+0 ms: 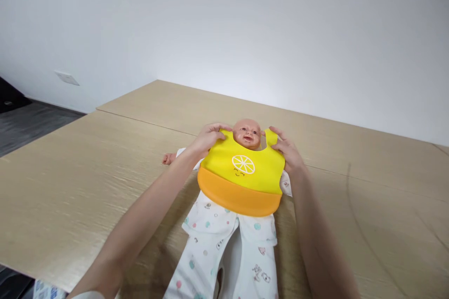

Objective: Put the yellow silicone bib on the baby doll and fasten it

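Note:
A baby doll [247, 132] lies on its back in white patterned clothes [229, 243]. Over its chest is a yellow bib [242, 163] with a lemon-slice print and an orange catch pocket [240, 196] along the bottom. My left hand [211, 138] pinches the bib's neck strap on the left of the doll's head. On the other side, the right strap is gripped between the thumb and fingers of my right hand [286, 147]. Both strap ends point up beside the head, apart from each other. The doll's right arm is partly covered by the bib and my hand.
The doll rests on a light wooden table [87, 187] with a seam across it. A white wall [245, 32] stands behind, with a socket plate [66, 78] at the left. Dark items and a printed packet [47, 290] sit below the table's near left edge.

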A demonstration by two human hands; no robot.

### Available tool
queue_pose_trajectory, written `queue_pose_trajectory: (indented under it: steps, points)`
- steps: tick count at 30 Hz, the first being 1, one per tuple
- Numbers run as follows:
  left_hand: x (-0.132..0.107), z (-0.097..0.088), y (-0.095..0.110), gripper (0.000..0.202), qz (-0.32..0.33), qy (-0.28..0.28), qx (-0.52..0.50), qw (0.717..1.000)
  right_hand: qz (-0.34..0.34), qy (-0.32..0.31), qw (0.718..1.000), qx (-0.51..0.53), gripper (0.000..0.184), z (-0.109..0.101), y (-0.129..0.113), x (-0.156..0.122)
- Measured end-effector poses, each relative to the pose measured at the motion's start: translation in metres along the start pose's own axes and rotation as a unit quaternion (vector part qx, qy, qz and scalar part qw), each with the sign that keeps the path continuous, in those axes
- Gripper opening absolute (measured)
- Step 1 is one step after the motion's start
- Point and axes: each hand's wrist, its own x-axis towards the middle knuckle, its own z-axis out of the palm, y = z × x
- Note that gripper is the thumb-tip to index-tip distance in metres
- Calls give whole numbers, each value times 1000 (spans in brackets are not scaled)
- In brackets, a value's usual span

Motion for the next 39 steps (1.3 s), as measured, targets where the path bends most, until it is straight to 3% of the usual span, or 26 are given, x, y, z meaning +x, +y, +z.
queue_pose_trajectory:
  steps: [7,13,18,25,28,33,39]
  points:
    - [-10,5,13,25,1,13,-47,999,-130,-64,989,-3,58,3,-28,-15]
    - [-21,16,19,21,-48,1,-123,991,-173,-10,985,-26,43,6,-27,-10]
    - [-41,23,35,18,-23,-25,-106,994,-140,24,988,-64,50,20,-39,-22]
    - [-93,36,68,14,20,-8,12,1000,-75,-16,997,-15,53,29,-84,-52]
    - [-105,38,77,11,27,-6,19,999,-87,-10,996,8,54,34,-91,-61]
    - [-74,22,65,12,64,42,8,997,-149,-9,989,-19,55,37,-79,-53]
    - [-29,1,34,10,113,107,74,985,-144,47,983,-103,56,23,-47,-22]
